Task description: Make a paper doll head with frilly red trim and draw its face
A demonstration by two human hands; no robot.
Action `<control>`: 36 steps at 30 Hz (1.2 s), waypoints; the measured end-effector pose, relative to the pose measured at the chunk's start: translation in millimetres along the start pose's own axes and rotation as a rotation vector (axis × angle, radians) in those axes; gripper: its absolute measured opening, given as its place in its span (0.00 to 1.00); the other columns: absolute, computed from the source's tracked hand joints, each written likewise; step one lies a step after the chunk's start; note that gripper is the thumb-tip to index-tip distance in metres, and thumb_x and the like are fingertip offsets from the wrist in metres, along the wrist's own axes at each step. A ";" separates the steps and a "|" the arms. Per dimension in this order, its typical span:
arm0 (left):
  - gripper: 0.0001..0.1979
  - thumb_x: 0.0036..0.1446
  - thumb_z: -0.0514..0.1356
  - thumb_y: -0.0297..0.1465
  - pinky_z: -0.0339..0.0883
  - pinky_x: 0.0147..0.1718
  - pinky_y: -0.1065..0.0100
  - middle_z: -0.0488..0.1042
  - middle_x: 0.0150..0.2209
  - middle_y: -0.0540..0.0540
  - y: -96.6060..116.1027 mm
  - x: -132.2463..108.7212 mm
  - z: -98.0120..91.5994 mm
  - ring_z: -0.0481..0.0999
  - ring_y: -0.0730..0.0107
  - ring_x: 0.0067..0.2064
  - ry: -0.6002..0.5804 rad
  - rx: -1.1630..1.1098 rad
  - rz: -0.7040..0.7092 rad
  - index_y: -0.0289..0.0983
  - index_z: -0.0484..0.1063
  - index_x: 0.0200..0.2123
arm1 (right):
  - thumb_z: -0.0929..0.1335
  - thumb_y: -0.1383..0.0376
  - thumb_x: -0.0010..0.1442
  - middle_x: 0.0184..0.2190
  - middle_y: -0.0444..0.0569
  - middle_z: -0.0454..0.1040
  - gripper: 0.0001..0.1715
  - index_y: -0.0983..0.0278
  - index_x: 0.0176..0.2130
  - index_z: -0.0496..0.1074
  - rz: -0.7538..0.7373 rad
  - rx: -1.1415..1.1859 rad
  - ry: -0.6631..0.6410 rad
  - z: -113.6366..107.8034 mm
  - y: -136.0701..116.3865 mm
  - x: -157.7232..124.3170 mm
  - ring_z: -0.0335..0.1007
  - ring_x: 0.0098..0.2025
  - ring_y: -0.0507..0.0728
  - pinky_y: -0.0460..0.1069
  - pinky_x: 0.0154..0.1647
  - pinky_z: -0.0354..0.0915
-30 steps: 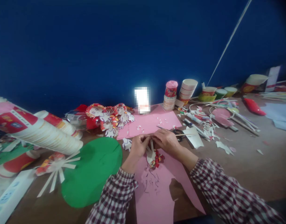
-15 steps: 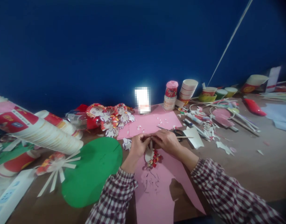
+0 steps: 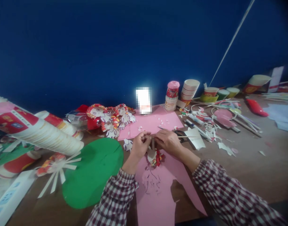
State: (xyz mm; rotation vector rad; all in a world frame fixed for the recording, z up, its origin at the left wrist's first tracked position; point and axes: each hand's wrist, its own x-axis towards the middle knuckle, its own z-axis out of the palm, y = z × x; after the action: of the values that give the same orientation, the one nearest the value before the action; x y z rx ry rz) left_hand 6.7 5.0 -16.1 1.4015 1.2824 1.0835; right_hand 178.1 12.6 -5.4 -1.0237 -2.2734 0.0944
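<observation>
Left hand (image 3: 139, 147), one: fingers narrowed, contents unclear to me. Right hand (image 3: 168, 142), one: closed on one thin stick (image 3: 188, 136). Fringed paper piece (image 3: 151, 155), one: lower centre, by the fingertips. I count one green sheet (image 3: 93, 175), lower left; scissors (image 3: 179, 134), one, half-hidden by the right hand.

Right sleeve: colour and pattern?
Dark maroon and white check on the right sleeve; shows best in the head view.

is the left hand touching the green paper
Apart: in the head view, a strip of bare brown table shows between the left hand and the green paper's right edge.
</observation>
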 end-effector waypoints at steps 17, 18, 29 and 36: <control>0.17 0.53 0.56 0.39 0.58 0.21 0.74 0.73 0.20 0.48 7.7 -0.9 -1.9 0.69 0.72 0.22 -0.043 0.229 0.001 0.32 0.75 0.23 | 0.62 0.66 0.62 0.30 0.49 0.73 0.10 0.64 0.35 0.72 -0.028 -0.070 -0.005 2.8 -1.0 -1.4 0.65 0.34 0.55 0.49 0.39 0.61; 0.16 0.53 0.56 0.38 0.59 0.21 0.74 0.74 0.20 0.47 7.6 -0.8 -1.6 0.70 0.72 0.22 -0.037 0.221 0.001 0.32 0.75 0.24 | 0.62 0.66 0.62 0.31 0.49 0.73 0.10 0.64 0.36 0.72 -0.029 -0.060 -0.009 2.9 -1.0 -1.6 0.66 0.35 0.55 0.49 0.39 0.61; 0.11 0.47 0.61 0.32 0.68 0.30 0.70 0.79 0.30 0.43 -3.6 3.4 -1.6 0.76 0.66 0.30 -0.035 0.026 -0.017 0.32 0.78 0.33 | 0.61 0.64 0.64 0.30 0.48 0.74 0.11 0.63 0.40 0.72 0.023 -0.066 -0.053 1.7 -0.3 -1.9 0.67 0.34 0.54 0.47 0.36 0.60; 0.12 0.45 0.64 0.31 0.68 0.32 0.69 0.78 0.31 0.41 -2.8 2.8 0.8 0.76 0.66 0.32 0.000 -0.053 -0.034 0.31 0.75 0.34 | 0.62 0.64 0.63 0.31 0.48 0.74 0.10 0.64 0.40 0.71 0.032 -0.031 -0.044 1.9 -0.4 -1.8 0.67 0.35 0.54 0.48 0.38 0.60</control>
State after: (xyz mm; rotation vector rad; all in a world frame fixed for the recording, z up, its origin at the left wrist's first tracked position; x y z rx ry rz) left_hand 7.2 7.8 -19.0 1.3350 1.2646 1.0871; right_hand 177.6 11.4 -7.7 -1.0837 -2.3053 0.0963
